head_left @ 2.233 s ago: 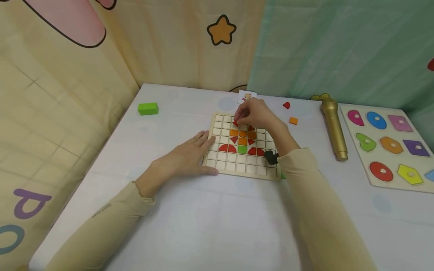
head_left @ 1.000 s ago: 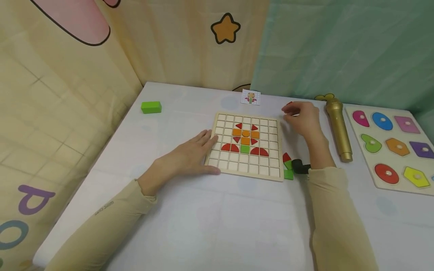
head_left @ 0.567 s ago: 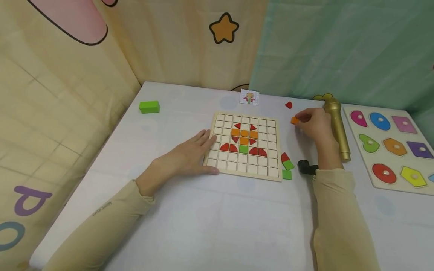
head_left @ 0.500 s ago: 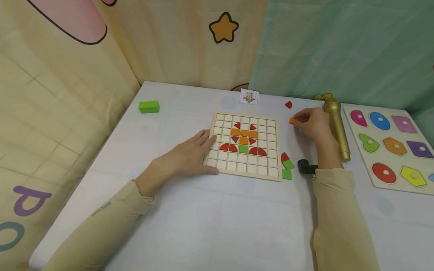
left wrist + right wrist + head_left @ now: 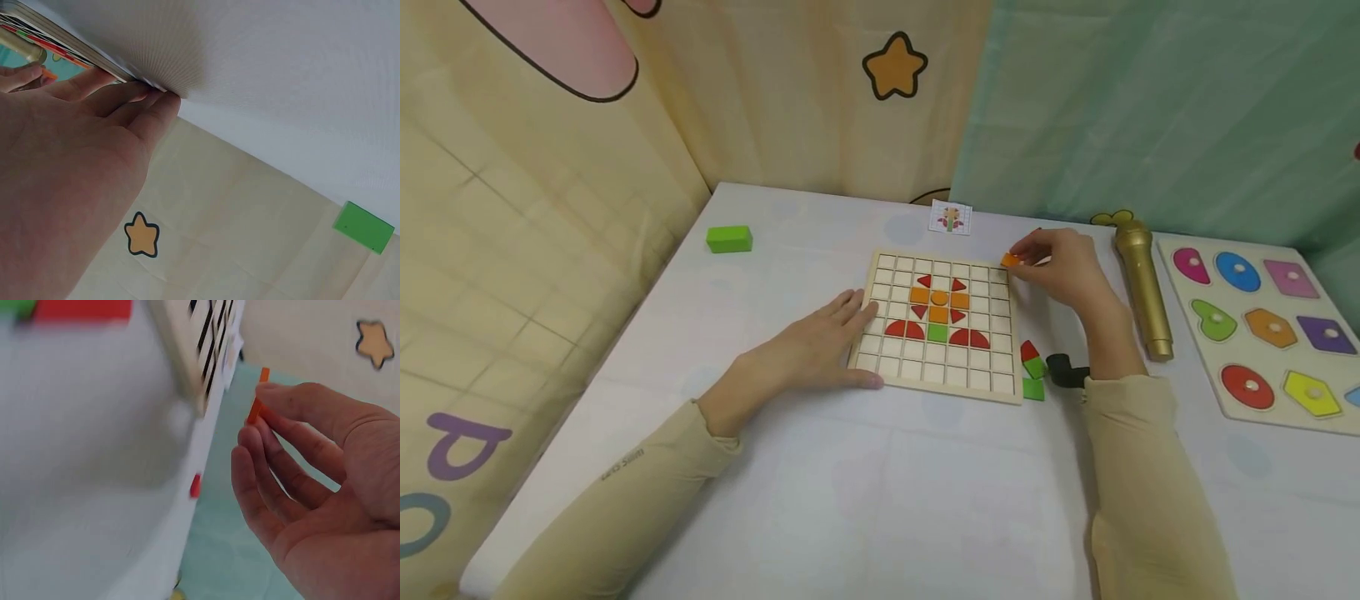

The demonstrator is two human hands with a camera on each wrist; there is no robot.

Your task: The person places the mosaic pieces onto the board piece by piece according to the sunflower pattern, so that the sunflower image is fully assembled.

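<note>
Head view: the right hand (image 5: 1060,267) pinches a small orange square piece (image 5: 1011,260) between thumb and fingertip. The piece is in the air over the far right corner of the wooden grid board (image 5: 937,385). The left hand (image 5: 805,350) lies flat with straight fingers, touching the board's left edge. In the middle of the board sit orange squares (image 5: 938,314), red half circles (image 5: 904,329) and one green square (image 5: 936,332). Beside the board's near right corner lie a red piece (image 5: 1028,350) and two green pieces (image 5: 1034,377). A small picture card (image 5: 951,219) lies beyond the board. A good way to do this step, I think, is to look at the card, pick the right little box, hold the piece flat, and lower it straight in without bumping the others.

Left wrist view: the left hand (image 5: 75,169) is spread, and its fingers (image 5: 156,112) push against the side of the board (image 5: 81,55). Keeping that push steady should stop the board from sliding. A green block (image 5: 364,227) lies well apart on the table.

Right wrist view: the right hand (image 5: 319,481) holds the orange piece (image 5: 257,403) by its thin edges, near the board (image 5: 187,356). The other fingers are loosely curled below. A light pinch at the tips is best, so the piece can drop in flat. A red piece (image 5: 195,485) lies on the table near its edge.
</note>
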